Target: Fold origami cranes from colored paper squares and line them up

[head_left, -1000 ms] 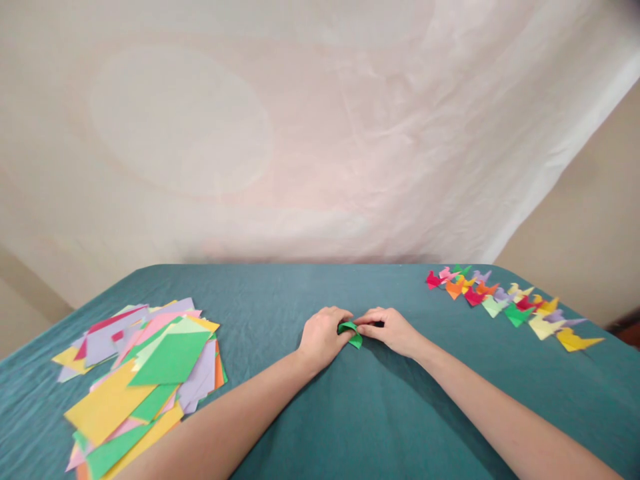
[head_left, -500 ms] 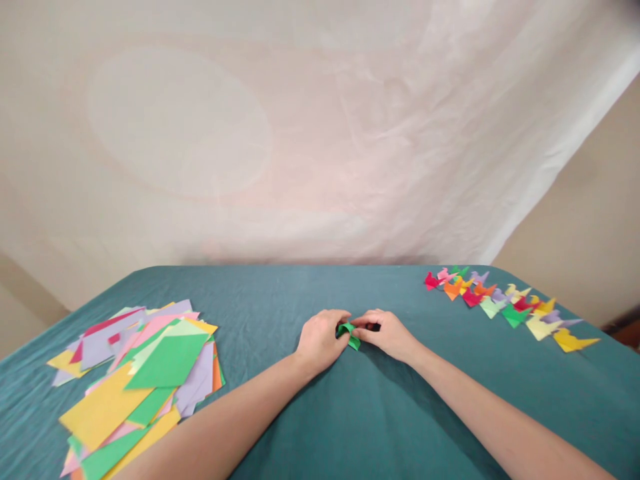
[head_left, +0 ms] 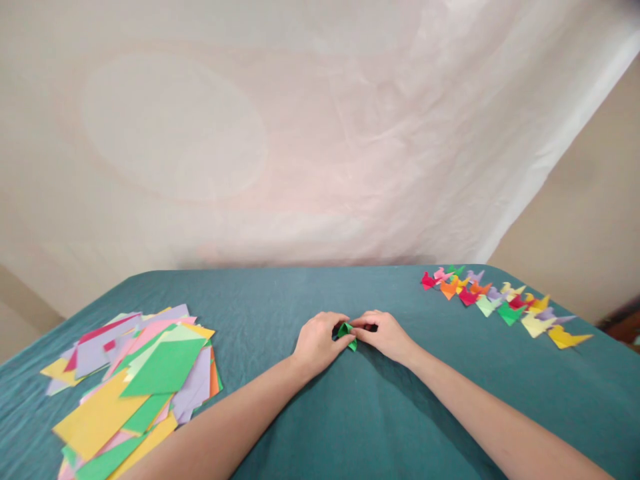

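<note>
A small piece of folded green paper (head_left: 346, 331) is held between both hands, just above or on the teal tablecloth (head_left: 310, 427); whether it touches the cloth I cannot tell. My left hand (head_left: 321, 341) is closed around its left side, thumb in front and fingers behind. From the right, my right hand (head_left: 385, 335) pinches the paper's edge between thumb and fingertips. The fingers of both hands hide part of the folds.
On the left lies a loose, overlapping pile of coloured paper sheets (head_left: 163, 367). Toward the back right stand rows of small folded paper birds (head_left: 510, 313) in several colours. A pale cloth (head_left: 300, 147) hangs behind the table.
The green paper looks slightly narrower between my fingers, and the hands have drawn a little closer around it. The whole view has shifted slightly.
</note>
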Demonstrator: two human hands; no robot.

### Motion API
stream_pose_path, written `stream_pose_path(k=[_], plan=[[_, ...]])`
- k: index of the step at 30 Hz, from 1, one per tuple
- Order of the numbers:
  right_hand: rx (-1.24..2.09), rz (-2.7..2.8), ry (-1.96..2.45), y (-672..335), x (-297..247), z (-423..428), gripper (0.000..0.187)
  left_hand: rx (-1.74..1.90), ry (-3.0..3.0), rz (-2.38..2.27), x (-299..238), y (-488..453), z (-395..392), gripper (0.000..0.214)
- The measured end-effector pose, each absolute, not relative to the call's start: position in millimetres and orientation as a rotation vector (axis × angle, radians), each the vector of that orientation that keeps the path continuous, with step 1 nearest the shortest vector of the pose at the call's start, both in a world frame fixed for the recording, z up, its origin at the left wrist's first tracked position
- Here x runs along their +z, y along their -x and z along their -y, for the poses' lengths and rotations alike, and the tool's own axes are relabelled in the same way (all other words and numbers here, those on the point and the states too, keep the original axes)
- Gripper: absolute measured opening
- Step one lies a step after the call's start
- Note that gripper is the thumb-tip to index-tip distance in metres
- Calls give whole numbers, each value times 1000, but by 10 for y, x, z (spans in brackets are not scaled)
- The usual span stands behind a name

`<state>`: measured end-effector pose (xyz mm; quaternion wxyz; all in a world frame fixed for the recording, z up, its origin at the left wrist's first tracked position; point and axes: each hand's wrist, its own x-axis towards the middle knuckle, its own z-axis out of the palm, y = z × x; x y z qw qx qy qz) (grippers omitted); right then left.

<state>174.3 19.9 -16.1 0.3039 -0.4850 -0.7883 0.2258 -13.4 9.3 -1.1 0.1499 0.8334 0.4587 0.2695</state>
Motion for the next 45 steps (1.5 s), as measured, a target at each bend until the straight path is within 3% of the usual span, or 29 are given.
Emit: stream_pose_path(k=[45], plan=[[513, 2096, 1272, -1780, -180, -174, 17, 860, -2530, -1192, 37, 85, -36, 26]])
